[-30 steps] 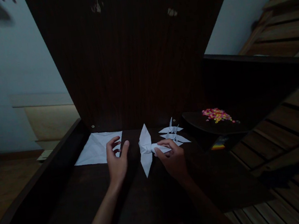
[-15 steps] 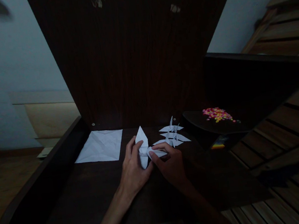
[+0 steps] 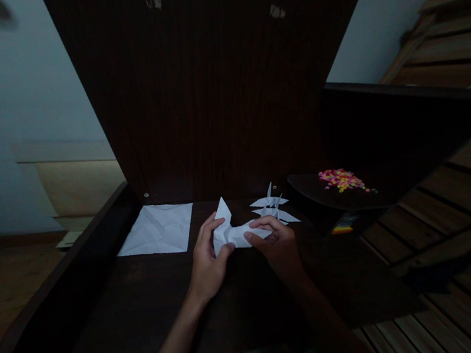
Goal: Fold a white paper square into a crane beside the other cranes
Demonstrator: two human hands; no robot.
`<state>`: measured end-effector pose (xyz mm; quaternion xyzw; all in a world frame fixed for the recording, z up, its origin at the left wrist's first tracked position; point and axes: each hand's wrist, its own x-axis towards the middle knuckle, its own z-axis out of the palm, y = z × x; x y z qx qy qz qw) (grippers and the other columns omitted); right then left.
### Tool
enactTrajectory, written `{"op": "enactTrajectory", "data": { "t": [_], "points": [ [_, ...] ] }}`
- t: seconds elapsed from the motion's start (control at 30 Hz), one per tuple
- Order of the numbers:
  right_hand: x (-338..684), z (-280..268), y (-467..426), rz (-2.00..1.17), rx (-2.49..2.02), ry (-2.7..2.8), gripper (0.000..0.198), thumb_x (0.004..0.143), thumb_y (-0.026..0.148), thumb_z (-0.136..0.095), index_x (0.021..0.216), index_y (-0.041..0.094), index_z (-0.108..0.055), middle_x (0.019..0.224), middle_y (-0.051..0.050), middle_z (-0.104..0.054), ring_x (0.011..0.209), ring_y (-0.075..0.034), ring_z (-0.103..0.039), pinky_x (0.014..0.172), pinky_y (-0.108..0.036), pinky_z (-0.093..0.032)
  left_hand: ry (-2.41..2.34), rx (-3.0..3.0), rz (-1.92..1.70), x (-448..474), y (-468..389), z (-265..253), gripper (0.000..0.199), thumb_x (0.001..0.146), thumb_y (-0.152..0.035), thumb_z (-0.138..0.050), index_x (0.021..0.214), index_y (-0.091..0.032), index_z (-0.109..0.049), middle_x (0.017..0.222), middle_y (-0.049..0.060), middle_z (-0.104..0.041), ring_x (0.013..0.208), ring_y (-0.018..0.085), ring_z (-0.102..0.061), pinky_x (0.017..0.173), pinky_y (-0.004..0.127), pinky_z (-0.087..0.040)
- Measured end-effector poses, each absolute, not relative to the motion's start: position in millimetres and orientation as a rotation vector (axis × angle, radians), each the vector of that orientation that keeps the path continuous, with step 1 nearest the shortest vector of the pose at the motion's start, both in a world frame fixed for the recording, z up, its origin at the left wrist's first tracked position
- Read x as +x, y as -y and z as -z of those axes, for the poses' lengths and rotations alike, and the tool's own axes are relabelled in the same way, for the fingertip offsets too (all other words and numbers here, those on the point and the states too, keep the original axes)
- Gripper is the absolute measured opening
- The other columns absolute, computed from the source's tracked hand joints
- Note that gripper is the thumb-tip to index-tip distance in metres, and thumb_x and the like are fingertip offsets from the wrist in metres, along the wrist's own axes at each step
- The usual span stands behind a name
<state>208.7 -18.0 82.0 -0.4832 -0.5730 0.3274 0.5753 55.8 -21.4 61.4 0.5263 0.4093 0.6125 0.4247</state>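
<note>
Between my two hands is a white folded-paper piece (image 3: 238, 236), pulled out wide, with one pointed flap standing up at its left end. My left hand (image 3: 207, 251) grips that left end, thumb on the near edge and fingers behind. On the other end, my right hand (image 3: 276, 244) pinches the paper between thumb and fingers. Just beyond my right hand stand folded paper cranes (image 3: 270, 201), partly hidden by my fingers. A flat, creased white paper sheet (image 3: 158, 229) lies to the left of my left hand.
The dark wooden desk (image 3: 149, 315) has a raised side panel (image 3: 60, 292) at left and a tall back panel (image 3: 215, 86). A small pile of colourful bits (image 3: 342, 179) lies on a rounded shelf (image 3: 307, 190) at right, above a small striped item (image 3: 342, 229).
My right hand has moved to the right, away from my left. The folded paper between them has been drawn open and now spans a wider gap.
</note>
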Motion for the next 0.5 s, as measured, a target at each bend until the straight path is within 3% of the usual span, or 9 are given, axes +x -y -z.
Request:
{"op": "enactTrajectory", "data": {
  "t": [0.17,0.3,0.5],
  "points": [
    [213,-69,15,-0.872,-1.059,1.271,0.017,0.068,0.029,-0.073,0.077,0.020,-0.061,0.075,-0.002,-0.067,0.071,-0.019,-0.065,0.056,-0.027,-0.052,-0.865,0.912,-1.487,51,17,-64,0.045,0.069,-0.017,-0.065,0.113,-0.022,-0.061,0.120,0.003,-0.061,0.105,0.021,-0.057,0.085,0.025,-0.045],
    [214,-63,15,-0.824,-1.084,1.296,0.017,0.069,0.028,-0.074,0.078,0.020,-0.062,0.078,-0.003,-0.067,0.075,-0.019,-0.066,0.058,-0.027,-0.054,-0.895,0.846,-1.483,51,18,-68,0.044,0.067,-0.018,-0.069,0.110,-0.022,-0.061,0.120,0.003,-0.060,0.102,0.020,-0.057,0.079,0.022,-0.049],
    [220,-72,12,-0.908,-1.143,1.186,0.021,0.066,0.031,-0.074,0.072,0.017,-0.060,0.068,-0.001,-0.064,0.048,-0.014,-0.060,0.032,-0.020,-0.041,-0.867,0.854,-1.348,43,18,-65,0.043,0.067,-0.021,-0.075,0.108,-0.022,-0.062,0.119,0.005,-0.061,0.093,0.019,-0.063,0.078,0.028,-0.054]
  ]
}}
